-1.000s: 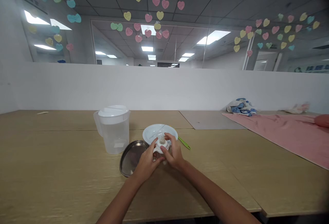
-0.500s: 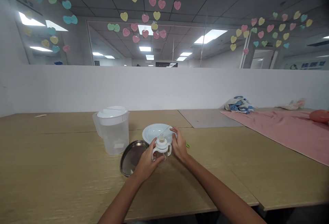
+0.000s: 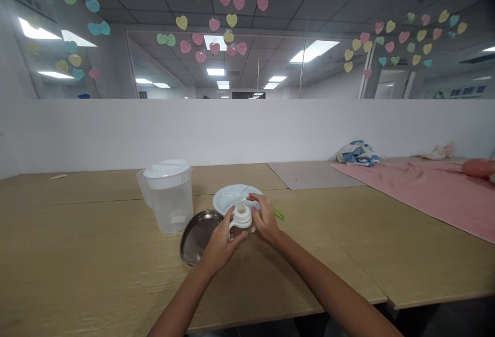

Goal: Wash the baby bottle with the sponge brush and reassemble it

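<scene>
**Hands gripping a clear baby bottle with white handles [image 3: 242,222]**

The closed left hand [image 3: 220,241] is wrapping its lower side while the right hand [image 3: 265,218] is curling over the white collar, seemingly to steady it — forearms angling inward above the pale wooden counter [image 3: 96,213], just before a round white plate [image 3: 221,202].

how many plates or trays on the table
2. A round white plate lies just beyond the white-capped baby bottle, and an oval stainless steel tray lies left of the plate, beside the clear plastic jug. Another could be hidden behind the jug.
</scene>
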### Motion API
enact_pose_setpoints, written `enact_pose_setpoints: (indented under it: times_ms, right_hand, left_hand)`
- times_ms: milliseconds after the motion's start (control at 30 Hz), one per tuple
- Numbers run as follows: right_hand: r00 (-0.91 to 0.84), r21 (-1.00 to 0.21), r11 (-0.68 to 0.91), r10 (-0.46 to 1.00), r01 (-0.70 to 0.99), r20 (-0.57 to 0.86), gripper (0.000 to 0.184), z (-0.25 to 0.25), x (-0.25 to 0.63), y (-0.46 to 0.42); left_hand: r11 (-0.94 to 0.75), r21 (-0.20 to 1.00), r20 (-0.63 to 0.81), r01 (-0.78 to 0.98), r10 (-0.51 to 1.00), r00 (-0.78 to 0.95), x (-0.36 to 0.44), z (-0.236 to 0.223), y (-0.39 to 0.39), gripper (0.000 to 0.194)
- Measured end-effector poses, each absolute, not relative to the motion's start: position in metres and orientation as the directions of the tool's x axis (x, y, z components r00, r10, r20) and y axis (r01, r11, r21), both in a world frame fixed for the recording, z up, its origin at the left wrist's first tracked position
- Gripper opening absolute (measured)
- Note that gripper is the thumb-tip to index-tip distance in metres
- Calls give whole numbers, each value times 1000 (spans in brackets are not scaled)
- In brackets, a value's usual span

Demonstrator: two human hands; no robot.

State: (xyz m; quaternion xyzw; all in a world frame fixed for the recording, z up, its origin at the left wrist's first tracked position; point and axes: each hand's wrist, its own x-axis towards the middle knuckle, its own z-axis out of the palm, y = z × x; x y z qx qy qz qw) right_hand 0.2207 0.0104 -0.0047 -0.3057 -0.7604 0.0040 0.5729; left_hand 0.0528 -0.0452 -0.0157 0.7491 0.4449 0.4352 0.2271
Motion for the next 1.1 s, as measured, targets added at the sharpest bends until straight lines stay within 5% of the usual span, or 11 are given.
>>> enact_pose_setpoints:
  times_ms: [133, 267, 667, 900, 1100]
  right_hand:
    - [-188, -487, 767, 597, 417, 780, 37, -1, 221, 10]
    - [-385, -358, 854, 496, 378, 778, 39, 4, 213, -1]
    - [-344, -288, 843, 464, 453, 816, 34, 4, 208, -10]
    - [-2, -451, 801, 491, 393, 871, 38, 2, 212, -3]
    - [243, -644, 763, 615, 55, 750, 41, 6, 211, 7]
  left_hand:
    - [-502, 726, 450, 470, 863, 229, 53, -15, -46, 69]
    - [-496, 728, 444, 473, 867, 225, 53, -17, -45, 70]
    - [-552, 694, 499, 463, 832, 243, 54, -15, -45, 62]
    - [-500, 722, 447, 478, 864, 230, 53, -20, -43, 69]
    - [-537, 688, 487, 488, 841, 237, 51, -22, -41, 68]
